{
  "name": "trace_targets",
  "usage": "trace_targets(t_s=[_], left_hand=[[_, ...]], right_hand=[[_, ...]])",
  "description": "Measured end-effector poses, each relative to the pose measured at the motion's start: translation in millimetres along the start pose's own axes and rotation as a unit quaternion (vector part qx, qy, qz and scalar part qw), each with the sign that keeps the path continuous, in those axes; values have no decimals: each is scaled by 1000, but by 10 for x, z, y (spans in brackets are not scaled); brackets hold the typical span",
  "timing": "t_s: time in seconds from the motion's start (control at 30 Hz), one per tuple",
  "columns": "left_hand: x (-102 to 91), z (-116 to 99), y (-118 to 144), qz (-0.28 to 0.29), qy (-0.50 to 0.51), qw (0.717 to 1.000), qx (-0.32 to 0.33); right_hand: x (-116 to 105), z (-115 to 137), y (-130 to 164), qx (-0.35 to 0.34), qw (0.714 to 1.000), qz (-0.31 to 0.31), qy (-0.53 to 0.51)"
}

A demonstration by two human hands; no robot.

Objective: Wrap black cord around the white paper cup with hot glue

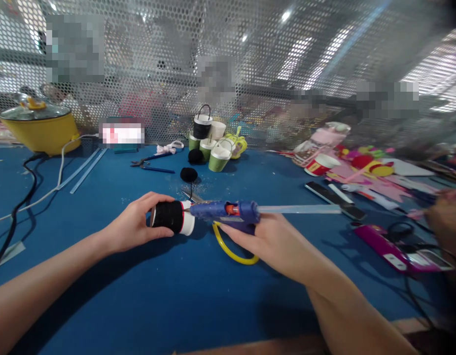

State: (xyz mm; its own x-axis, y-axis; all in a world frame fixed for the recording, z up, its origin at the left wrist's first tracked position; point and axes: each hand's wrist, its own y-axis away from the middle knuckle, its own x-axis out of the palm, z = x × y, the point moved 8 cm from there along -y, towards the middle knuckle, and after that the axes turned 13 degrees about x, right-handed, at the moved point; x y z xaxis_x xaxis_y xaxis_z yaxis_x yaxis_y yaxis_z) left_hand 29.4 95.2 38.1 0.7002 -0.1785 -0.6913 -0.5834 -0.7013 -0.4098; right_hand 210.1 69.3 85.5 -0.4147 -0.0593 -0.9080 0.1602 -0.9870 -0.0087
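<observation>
My left hand is wrapped around a paper cup lying on its side. Black yarn covers most of the cup, and its white end with a red line faces right. In my right hand is a blue glue gun, a clear glue stick jutting from its back. The gun's nozzle points left and reaches the edge of the black winding; whether it touches I cannot tell. A yellow curved tube shows below the gun. Behind the cup lies a ball of black yarn, a strand running toward the cup.
Several small wrapped cups stand at the back, near pliers and scissors. A yellow pot and cables are on the left. Craft pieces, a phone and a purple power strip lie right, beside another person.
</observation>
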Motion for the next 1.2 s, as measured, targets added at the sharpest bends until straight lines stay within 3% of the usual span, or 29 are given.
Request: trace_targets(t_s=[0.23, 0.53, 1.2], left_hand=[[-6, -38, 1, 8, -17, 1000, 15], [19, -146, -4, 20, -30, 996, 85], [66, -210, 31, 33, -52, 990, 129]], right_hand=[[11, 6, 11, 4, 1000, 12, 14], [-15, 8, -27, -3, 1000, -5, -9], [-26, -47, -17, 34, 999, 20, -4]])
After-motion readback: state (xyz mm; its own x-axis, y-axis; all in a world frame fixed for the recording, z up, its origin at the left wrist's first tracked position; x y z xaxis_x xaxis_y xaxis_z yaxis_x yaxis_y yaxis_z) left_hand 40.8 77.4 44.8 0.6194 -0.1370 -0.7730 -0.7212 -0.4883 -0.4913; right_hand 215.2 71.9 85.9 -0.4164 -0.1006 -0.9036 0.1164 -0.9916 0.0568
